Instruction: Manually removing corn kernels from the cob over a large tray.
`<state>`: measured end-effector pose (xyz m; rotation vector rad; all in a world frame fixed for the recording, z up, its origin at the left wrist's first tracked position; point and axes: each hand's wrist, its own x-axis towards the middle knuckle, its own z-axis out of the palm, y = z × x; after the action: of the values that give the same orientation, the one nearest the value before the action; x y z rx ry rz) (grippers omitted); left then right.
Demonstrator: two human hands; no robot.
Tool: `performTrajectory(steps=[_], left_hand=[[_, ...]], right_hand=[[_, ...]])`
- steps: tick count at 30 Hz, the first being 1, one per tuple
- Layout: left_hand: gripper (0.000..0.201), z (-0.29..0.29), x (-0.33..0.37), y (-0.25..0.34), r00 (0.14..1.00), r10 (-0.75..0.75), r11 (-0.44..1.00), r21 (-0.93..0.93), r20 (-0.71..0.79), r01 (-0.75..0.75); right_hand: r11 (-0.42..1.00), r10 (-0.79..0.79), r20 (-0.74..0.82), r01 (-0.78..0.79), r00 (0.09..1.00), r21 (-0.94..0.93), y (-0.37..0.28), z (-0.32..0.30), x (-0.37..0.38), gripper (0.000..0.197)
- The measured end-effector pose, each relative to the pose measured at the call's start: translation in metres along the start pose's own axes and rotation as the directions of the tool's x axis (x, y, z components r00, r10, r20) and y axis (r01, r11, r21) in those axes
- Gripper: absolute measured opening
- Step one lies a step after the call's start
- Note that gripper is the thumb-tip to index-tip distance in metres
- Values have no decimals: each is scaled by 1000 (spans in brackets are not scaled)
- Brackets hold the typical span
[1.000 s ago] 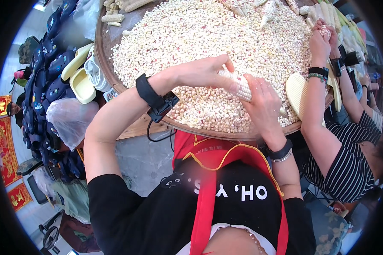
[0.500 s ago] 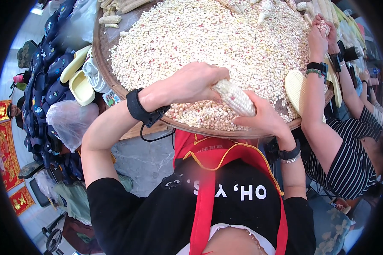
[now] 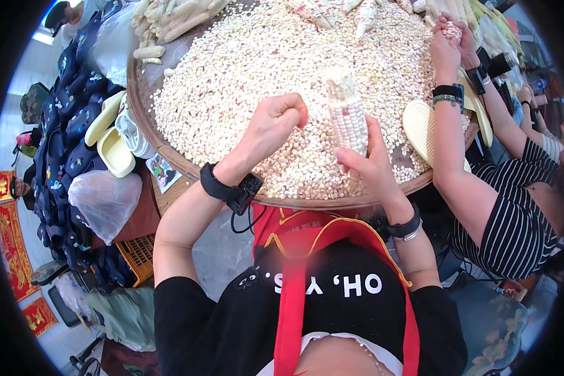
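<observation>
Above loose kernels, the left hand curls fistlike; the right hand grasps a corncob.

The right hand grips a corn cob near its lower end, thumb across the front – rows of pale kernels line its middle, and the far end looks rougher. The left hand, apart from the cob, is curled into a fist above loose kernels spread over a big round tray. Bare cobs lie heaped at its upper left. At the right, a co-worker's hands hold reddish corn – a yellow sandal sits near that forearm.
</observation>
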<state>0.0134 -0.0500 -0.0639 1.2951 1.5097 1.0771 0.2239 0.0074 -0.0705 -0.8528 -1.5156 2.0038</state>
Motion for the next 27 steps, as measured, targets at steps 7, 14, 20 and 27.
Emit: performTrajectory(steps=[7, 14, 20, 27], left_hand=[[30, 36, 30, -15, 929, 88, 629, -744, 359, 228], [32, 67, 30, -15, 944, 183, -185, -933, 275, 308], [20, 51, 11, 22, 984, -161, 818, -547, 80, 178], [26, 31, 16, 10, 991, -36, 902, -431, -128, -23]], right_hand=[[912, -122, 86, 78, 989, 404, -12, 24, 17, 55], [746, -21, 47, -16, 999, 666, -8, 5, 53, 30], [723, -63, 144, -54, 988, 688, -4, -18, 56, 46], [841, -43, -7, 40, 999, 540, -10, -3, 38, 41]])
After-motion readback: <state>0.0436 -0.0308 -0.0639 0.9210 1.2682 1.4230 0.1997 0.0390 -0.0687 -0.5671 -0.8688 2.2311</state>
